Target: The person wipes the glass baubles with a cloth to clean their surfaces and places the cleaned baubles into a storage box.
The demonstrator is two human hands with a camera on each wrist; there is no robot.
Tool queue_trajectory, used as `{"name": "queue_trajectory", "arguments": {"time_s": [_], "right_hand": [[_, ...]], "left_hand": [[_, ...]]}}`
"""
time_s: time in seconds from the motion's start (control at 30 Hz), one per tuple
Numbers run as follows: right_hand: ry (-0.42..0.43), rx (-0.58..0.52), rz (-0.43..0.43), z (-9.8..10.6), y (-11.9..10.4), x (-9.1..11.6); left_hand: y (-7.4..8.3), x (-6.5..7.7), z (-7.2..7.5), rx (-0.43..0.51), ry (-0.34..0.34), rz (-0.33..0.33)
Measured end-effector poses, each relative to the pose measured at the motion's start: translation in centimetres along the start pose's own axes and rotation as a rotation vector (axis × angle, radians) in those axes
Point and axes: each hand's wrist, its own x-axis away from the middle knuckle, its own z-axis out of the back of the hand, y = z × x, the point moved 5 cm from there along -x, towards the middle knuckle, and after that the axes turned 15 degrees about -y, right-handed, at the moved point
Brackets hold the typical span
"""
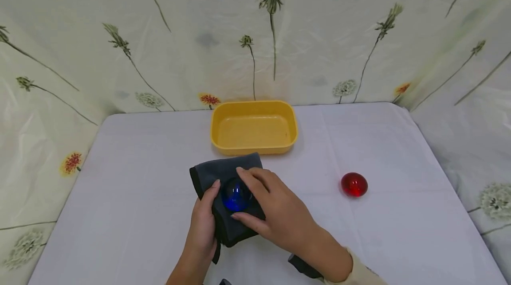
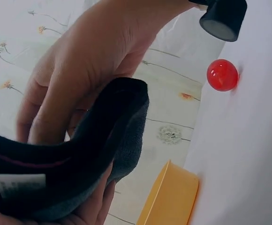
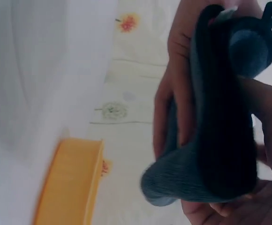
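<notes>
In the head view my left hand (image 1: 204,223) holds a folded dark grey cloth (image 1: 227,229) with black edging, its thumb along the cloth's left side. A glossy, see-through blue ball (image 1: 235,196) rests on that cloth. My right hand (image 1: 279,209) curls over the ball from the right, fingertips at its far side and thumb at its near side. The left wrist view shows the cloth (image 2: 126,126) bent up between both hands, with a white label (image 2: 19,185). In the right wrist view the cloth (image 3: 225,126) hides the ball.
A yellow rectangular tub (image 1: 255,150) stands at the back middle of the white-covered table (image 1: 139,165), just beyond the cloth. To the right lies a shiny red ball (image 1: 354,185). A flower-printed sheet (image 1: 183,54) hangs behind the table and along its sides.
</notes>
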Motion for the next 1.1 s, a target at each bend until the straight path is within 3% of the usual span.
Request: {"name": "queue_trajectory", "arguments": {"time_s": [0.1, 0.23, 0.5, 0.63, 0.77, 0.97, 1.1], "right_hand": [[-0.035, 0.032, 0.057, 0.3, -0.4, -0.1], [-0.009, 0.052, 0.073, 0.5, -0.5, -0.2], [0.124, 0.076, -0.058, 0.5, 0.1, -0.6], [0.104, 0.039, -0.103, 0.5, 0.5, -0.5], [0.055, 0.023, -0.064, 0.4, 0.2, 0.1], [0.058, 0.036, 0.061, 0.5, -0.5, 0.8], [0.079, 0.061, 0.054, 0.7, -0.4, 0.5]], "left_hand": [[-0.1, -0.1, -0.1, 0.022, -0.007, 0.004], [-0.4, -0.2, -0.3, 0.03, -0.018, 0.015], [-0.6, -0.5, -0.5, -0.008, -0.004, 0.049], [-0.5, -0.5, -0.7, -0.015, -0.006, 0.052], [-0.5, -0.3, -0.5, -0.02, 0.013, 0.043], [-0.5, 0.1, -0.4, 0.003, 0.027, 0.031], [-0.5, 0.0, -0.4, 0.0, 0.022, 0.031]]}}
